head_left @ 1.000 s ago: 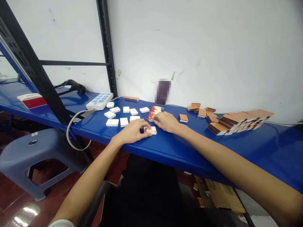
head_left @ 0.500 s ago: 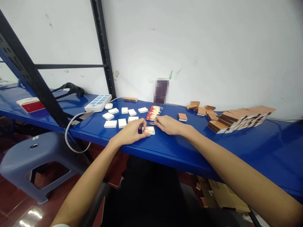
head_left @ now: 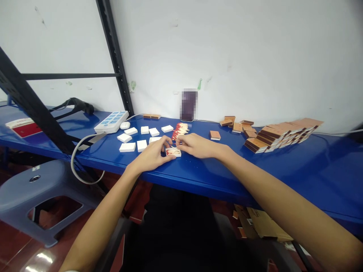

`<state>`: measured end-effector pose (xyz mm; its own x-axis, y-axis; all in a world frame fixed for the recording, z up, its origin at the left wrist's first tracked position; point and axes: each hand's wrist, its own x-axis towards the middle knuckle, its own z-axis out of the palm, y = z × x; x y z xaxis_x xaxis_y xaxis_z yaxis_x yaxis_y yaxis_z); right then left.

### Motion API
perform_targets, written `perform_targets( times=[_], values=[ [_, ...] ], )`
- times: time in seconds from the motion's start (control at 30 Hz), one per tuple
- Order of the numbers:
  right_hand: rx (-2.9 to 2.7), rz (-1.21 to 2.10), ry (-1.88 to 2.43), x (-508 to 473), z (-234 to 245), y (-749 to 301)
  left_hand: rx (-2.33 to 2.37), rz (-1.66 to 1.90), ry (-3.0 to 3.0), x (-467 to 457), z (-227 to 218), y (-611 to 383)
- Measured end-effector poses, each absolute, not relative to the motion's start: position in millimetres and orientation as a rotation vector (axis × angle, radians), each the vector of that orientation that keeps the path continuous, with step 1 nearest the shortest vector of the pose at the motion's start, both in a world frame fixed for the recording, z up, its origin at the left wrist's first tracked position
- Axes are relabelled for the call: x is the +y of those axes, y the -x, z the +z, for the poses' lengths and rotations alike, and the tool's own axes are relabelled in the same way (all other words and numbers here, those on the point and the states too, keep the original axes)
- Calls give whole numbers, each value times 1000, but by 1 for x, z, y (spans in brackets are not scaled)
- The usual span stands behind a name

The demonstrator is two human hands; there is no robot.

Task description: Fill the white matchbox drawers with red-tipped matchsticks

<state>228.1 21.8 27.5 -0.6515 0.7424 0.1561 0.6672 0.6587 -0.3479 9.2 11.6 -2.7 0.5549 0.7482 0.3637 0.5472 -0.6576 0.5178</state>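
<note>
My left hand (head_left: 151, 156) has its thumb and fingers closed around a small white matchbox tray (head_left: 178, 154) on the blue table. Red-headed matches lie inside that tray. Just over its far edge, my right hand (head_left: 198, 146) pinches what looks like a matchstick (head_left: 173, 147); how many it holds is too small to tell. Beyond both hands lies a pile of red-tipped matches (head_left: 181, 129). Several white matchbox trays (head_left: 127, 147) are spread on the table left of the pile, some partly behind my left hand.
One brown matchbox (head_left: 214, 135) stands right of the pile. Farther right are loose matchboxes (head_left: 237, 127) and a stacked block of them (head_left: 279, 136). A phone-like dark object (head_left: 189, 105) leans on the wall. A power strip (head_left: 111, 122) and its cable sit left, near a black metal post (head_left: 115, 53).
My right hand has moved from the near edge of the match pile left to the tray, with a matchstick between its fingers. My left hand stays at the tray. The view has shifted slightly.
</note>
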Motion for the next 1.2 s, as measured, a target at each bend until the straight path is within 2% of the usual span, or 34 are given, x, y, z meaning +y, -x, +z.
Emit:
perform_targets(
  times=[0.57, 0.9, 1.2],
  values=[
    [-2510, 407, 1118, 26, 18, -230, 1040, 816, -2526, 13, -2, -10],
    [-2429, 71, 1389, 39, 9, -238, 1030, 813, -2530, 13, -2, -10],
    [-2395, 126, 1428, 42, 6, -237, 1015, 750, -2591, 7, 1, -9]
  ],
)
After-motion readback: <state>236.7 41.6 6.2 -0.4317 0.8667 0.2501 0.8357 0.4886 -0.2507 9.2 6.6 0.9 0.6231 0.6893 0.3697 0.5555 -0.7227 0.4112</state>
